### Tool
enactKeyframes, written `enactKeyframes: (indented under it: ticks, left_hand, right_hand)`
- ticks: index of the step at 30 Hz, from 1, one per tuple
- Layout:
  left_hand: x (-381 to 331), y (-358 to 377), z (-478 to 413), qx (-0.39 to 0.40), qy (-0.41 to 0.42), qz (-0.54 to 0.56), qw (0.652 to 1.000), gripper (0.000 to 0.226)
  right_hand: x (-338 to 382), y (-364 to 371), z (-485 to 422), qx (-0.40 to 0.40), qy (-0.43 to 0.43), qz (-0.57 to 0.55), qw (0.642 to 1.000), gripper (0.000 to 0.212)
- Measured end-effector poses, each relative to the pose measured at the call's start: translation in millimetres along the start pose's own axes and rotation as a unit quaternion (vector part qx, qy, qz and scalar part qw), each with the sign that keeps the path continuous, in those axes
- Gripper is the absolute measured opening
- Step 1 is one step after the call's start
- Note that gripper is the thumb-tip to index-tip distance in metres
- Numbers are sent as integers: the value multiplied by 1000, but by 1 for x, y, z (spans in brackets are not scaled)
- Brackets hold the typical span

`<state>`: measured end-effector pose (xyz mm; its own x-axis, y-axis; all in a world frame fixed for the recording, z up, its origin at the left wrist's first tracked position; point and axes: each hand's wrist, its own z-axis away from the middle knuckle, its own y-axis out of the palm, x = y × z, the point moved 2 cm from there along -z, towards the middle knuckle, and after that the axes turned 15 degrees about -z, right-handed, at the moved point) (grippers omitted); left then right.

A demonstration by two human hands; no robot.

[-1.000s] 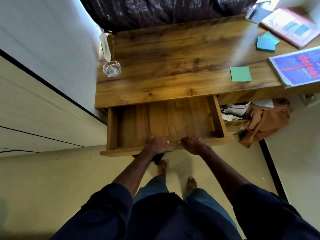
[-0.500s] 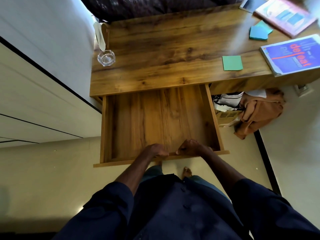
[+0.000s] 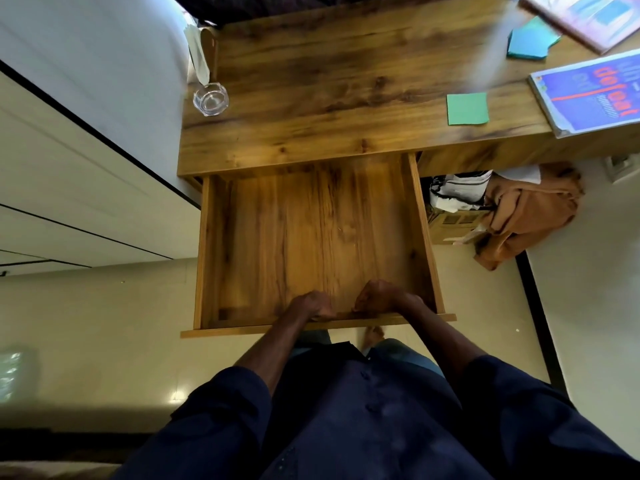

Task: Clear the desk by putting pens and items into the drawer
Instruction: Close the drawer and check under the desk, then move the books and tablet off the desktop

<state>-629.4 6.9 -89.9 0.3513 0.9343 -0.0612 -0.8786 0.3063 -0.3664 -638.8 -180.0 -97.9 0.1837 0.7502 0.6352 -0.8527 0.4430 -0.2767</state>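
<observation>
Drawer standing far out from the worktop's near edge. Left hand and right hand side by side at the middle of its front panel, fingers curled over it, gripping. Green note and blue book near the worktop's right edge, well apart from both.

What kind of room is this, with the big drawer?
Probably a study corner in a home, maybe a bedroom. A wooden desk with its drawer open, a blue book and green sticky note on top, and a heap of brown cloth on the floor suggest that.
</observation>
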Motion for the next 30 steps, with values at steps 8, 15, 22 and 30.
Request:
enactKeyframes:
  ticks: [8, 15, 22, 30]
  left_hand:
    - [-5, -6, 0, -31, -29, 67, 997, 56]
    - [-34, -52, 5, -155, 44, 123, 979, 34]
    - [-82, -174, 8, -288, 142, 148, 935, 22]
    - [-183, -324, 11, -358, 206, 171, 894, 20]
  right_hand:
    - [-6, -11, 10, -41, -21, -67, 997, 20]
    - [-15, -76, 58, -169, -9, -105, 980, 17]
    - [-28, -174, 106, -312, 33, -223, 923, 21]
    - [-66, -280, 173, -474, 28, -301, 827, 13]
